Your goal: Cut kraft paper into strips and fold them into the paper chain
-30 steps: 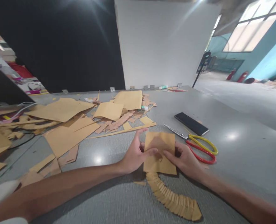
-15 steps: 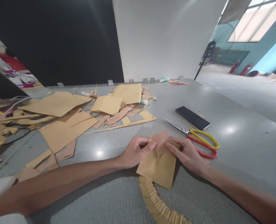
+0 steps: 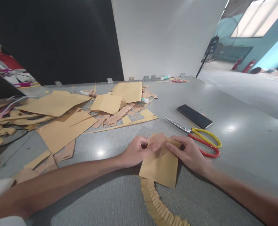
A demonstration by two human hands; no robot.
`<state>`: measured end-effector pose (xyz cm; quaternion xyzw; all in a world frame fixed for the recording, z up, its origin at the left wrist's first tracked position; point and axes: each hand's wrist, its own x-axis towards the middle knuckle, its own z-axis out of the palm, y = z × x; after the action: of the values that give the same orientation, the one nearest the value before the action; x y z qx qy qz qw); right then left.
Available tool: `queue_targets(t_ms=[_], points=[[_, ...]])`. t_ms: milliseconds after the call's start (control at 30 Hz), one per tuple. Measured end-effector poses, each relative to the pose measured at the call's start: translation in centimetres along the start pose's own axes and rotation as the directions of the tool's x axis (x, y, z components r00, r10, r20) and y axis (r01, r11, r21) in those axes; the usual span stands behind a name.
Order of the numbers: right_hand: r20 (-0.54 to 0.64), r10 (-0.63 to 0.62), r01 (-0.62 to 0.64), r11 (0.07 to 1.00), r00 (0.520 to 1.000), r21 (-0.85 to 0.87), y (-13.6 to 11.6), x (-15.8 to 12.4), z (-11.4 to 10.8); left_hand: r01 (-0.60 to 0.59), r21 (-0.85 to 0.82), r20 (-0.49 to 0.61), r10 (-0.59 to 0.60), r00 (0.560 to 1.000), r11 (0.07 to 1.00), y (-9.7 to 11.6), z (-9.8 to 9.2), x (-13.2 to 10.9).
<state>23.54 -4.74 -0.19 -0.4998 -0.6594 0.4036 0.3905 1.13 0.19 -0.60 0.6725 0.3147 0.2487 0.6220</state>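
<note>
Both hands hold a tan sheet of paper [image 3: 161, 171] just above the table in front of me. My left hand [image 3: 139, 150] pinches its upper left edge, thumb lying over a small pinkish-brown paper piece [image 3: 159, 137] on top of the sheet. My right hand [image 3: 188, 153] grips the upper right edge between thumb and fingers. From under the sheet's lower edge a pleated paper strip [image 3: 161, 204] curves down toward the bottom of the view. Scissors [image 3: 192, 135] with one yellow and one red handle lie just beyond my right hand.
A black phone [image 3: 194, 116] lies behind the scissors. Paper scraps and larger brown sheets [image 3: 67, 127] are spread over the left and middle of the grey table [image 3: 101, 201]. A glue stick [image 3: 165, 77] and red pencils [image 3: 180, 81] lie along the back by the upright panels.
My left thumb has slid right across the small paper piece. The tan sheet now lies flatter, its middle crease less visible. My right hand keeps its hold.
</note>
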Motion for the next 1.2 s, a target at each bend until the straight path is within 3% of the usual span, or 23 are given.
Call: queue_targets(t_ms=[167, 300, 567, 767, 933, 1200], points=[[0.053, 0.012, -0.016, 0.997, 0.999, 0.076, 0.04, 0.02, 0.23, 0.011, 0.042, -0.109, -0.007, 0.994, 0.999, 0.15, 0.05, 0.21], [0.086, 0.059, -0.068, 0.992, 0.995, 0.109, 0.15, 0.02, 0.15, 0.010, 0.034, -0.096, -0.007, 0.995, 0.999, 0.28, 0.13, 0.10], [0.037, 0.014, -0.014, 1.000, 0.999, 0.003, 0.03, 0.22, 0.02, -0.027, -0.120, -0.014, 0.026, 1.000, 0.992, 0.27, 0.22, 0.01], [0.053, 0.039, -0.040, 0.999, 0.998, 0.031, 0.20, 0.03, 0.07, 0.007, -0.042, -0.081, -0.010, 0.997, 0.999, 0.04, 0.10, 0.09], [0.019, 0.035, -0.035, 0.999, 0.999, -0.021, -0.11, 0.35, -0.16, 0.031, -0.160, 0.031, -0.027, 0.999, 0.987, 0.04, 0.14, 0.01], [0.015, 0.063, -0.063, 0.997, 0.998, -0.038, 0.56, 0.36, -0.11, 0.047, -0.149, 0.070, -0.037, 0.997, 0.988, -0.28, -0.22, 0.27]])
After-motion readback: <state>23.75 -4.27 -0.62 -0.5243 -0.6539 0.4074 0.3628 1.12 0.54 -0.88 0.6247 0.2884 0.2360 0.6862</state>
